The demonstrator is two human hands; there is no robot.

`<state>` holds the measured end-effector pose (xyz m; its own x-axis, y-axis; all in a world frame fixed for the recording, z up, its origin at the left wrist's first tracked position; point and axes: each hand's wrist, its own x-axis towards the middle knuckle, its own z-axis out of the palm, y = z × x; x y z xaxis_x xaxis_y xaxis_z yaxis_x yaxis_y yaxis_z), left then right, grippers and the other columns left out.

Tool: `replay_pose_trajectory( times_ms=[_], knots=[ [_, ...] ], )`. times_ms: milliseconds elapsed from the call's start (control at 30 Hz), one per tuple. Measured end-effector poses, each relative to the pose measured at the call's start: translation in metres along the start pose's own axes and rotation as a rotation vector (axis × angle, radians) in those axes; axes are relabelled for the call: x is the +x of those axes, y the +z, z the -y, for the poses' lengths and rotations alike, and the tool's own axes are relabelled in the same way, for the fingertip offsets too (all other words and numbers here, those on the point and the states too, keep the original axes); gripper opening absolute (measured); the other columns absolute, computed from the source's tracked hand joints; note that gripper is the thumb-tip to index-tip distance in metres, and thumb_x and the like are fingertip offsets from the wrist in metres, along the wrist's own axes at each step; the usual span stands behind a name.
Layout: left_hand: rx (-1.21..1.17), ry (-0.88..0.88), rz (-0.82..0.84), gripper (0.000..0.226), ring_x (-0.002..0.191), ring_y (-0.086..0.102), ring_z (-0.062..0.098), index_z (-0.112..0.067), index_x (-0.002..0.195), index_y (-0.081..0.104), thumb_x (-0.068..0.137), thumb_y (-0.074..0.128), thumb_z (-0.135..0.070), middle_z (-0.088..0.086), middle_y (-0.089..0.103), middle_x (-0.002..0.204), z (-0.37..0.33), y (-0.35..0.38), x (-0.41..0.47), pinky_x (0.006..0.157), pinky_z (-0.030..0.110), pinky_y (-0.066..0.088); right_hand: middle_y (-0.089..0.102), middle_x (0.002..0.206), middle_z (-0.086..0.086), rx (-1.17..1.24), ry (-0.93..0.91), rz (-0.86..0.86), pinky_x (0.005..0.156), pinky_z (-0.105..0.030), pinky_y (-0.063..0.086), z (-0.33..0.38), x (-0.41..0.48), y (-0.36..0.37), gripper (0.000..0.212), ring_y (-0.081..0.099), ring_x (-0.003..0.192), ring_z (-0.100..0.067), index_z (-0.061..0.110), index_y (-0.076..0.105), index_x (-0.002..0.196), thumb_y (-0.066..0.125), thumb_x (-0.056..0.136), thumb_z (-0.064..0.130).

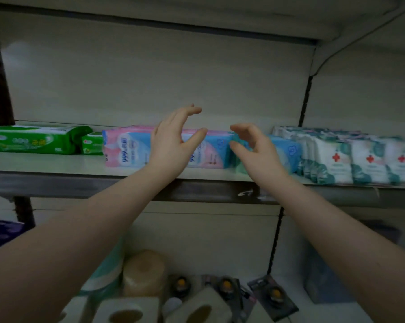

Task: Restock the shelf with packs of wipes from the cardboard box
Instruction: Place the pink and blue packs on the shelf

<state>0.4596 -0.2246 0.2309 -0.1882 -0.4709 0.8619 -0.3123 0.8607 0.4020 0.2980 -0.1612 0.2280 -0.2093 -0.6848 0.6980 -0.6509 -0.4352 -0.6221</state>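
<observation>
Pink-and-blue packs of wipes (127,148) lie in a row on the shelf (57,164), with a blue pack (287,150) at the row's right end. My left hand (171,141) hovers in front of the pink-and-blue packs, fingers and thumb spread, holding nothing. My right hand (255,150) is raised just before the blue pack, fingers loosely curved and empty. Neither hand touches a pack that I can tell. The cardboard box is out of view.
Green packs (33,139) lie at the shelf's left end and white packs with red crosses (359,159) stand at the right. Above the packs the shelf bay is open. The lower shelf holds paper rolls (143,273) and small carded items (273,297).
</observation>
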Motion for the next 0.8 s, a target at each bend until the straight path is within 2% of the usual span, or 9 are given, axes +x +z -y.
replay_pose_trajectory(
  times_ms=[133, 233, 300, 433, 500, 567, 667, 800],
  knots=[
    [-0.160, 0.006, 0.011, 0.043, 0.121, 0.042, 0.000, -0.023, 0.123, 0.054, 0.083, 0.052, -0.039, -0.009, 0.052, 0.131, -0.038, 0.048, -0.007, 0.103, 0.024, 0.032, 0.057, 0.109, 0.008, 0.056, -0.018, -0.086, 0.099, -0.025, 0.040, -0.018, -0.031, -0.040, 0.022, 0.052, 0.112, -0.008, 0.018, 0.056, 0.112, 0.056, 0.090, 0.014],
    [-0.268, 0.024, 0.062, 0.043, 0.118, 0.044, 0.001, -0.023, 0.121, 0.054, 0.082, 0.052, -0.042, -0.013, 0.052, 0.124, -0.077, 0.097, -0.030, 0.101, 0.022, 0.035, 0.058, 0.105, 0.005, 0.101, 0.007, -0.158, 0.099, -0.033, 0.044, -0.038, -0.067, -0.084, 0.019, 0.055, 0.110, -0.014, 0.019, 0.055, 0.104, 0.055, 0.087, 0.011],
    [-0.340, 0.037, 0.084, 0.039, 0.115, 0.046, 0.002, -0.020, 0.118, 0.055, 0.083, 0.054, -0.036, -0.011, 0.053, 0.121, -0.105, 0.131, -0.052, 0.102, 0.025, 0.037, 0.058, 0.101, 0.007, 0.110, 0.035, -0.211, 0.096, -0.029, 0.044, -0.053, -0.099, -0.120, 0.018, 0.056, 0.104, -0.009, 0.017, 0.056, 0.103, 0.055, 0.086, 0.013],
    [-0.496, -0.039, 0.135, 0.028, 0.105, 0.050, -0.001, -0.025, 0.112, 0.055, 0.084, 0.056, -0.027, -0.011, 0.055, 0.117, -0.167, 0.194, -0.103, 0.092, 0.018, 0.039, 0.059, 0.099, 0.008, 0.084, 0.108, -0.270, 0.090, -0.015, 0.043, -0.075, -0.169, -0.196, 0.014, 0.056, 0.096, 0.000, 0.016, 0.055, 0.103, 0.052, 0.092, 0.008],
    [-0.584, -0.065, 0.166, 0.024, 0.106, 0.052, 0.004, -0.024, 0.110, 0.054, 0.086, 0.056, -0.024, -0.007, 0.057, 0.114, -0.198, 0.222, -0.130, 0.095, 0.022, 0.042, 0.059, 0.100, 0.007, 0.089, 0.145, -0.291, 0.083, -0.009, 0.044, -0.081, -0.207, -0.232, 0.014, 0.056, 0.092, 0.005, 0.017, 0.054, 0.104, 0.050, 0.094, 0.008],
    [-0.644, -0.096, 0.197, 0.021, 0.112, 0.052, 0.010, -0.024, 0.109, 0.054, 0.088, 0.056, -0.022, -0.006, 0.057, 0.114, -0.237, 0.253, -0.167, 0.100, 0.031, 0.043, 0.060, 0.101, 0.005, 0.089, 0.200, -0.332, 0.077, -0.008, 0.045, -0.091, -0.254, -0.275, 0.013, 0.057, 0.089, 0.006, 0.016, 0.054, 0.105, 0.048, 0.095, 0.010],
    [-0.704, -0.183, 0.295, 0.019, 0.116, 0.049, 0.006, -0.024, 0.111, 0.052, 0.092, 0.055, -0.021, -0.009, 0.054, 0.118, -0.286, 0.288, -0.221, 0.098, 0.026, 0.044, 0.062, 0.101, 0.007, 0.070, 0.316, -0.392, 0.074, -0.007, 0.046, -0.105, -0.319, -0.322, 0.013, 0.060, 0.089, 0.006, 0.021, 0.056, 0.104, 0.048, 0.096, 0.014],
    [-0.765, -0.238, 0.438, 0.018, 0.113, 0.051, 0.007, -0.029, 0.110, 0.053, 0.093, 0.055, -0.024, -0.012, 0.055, 0.116, -0.336, 0.338, -0.292, 0.099, 0.035, 0.045, 0.065, 0.103, 0.005, 0.073, 0.451, -0.471, 0.079, -0.012, 0.049, -0.129, -0.406, -0.374, 0.013, 0.062, 0.094, -0.001, 0.025, 0.057, 0.104, 0.049, 0.095, 0.020]
  ],
)
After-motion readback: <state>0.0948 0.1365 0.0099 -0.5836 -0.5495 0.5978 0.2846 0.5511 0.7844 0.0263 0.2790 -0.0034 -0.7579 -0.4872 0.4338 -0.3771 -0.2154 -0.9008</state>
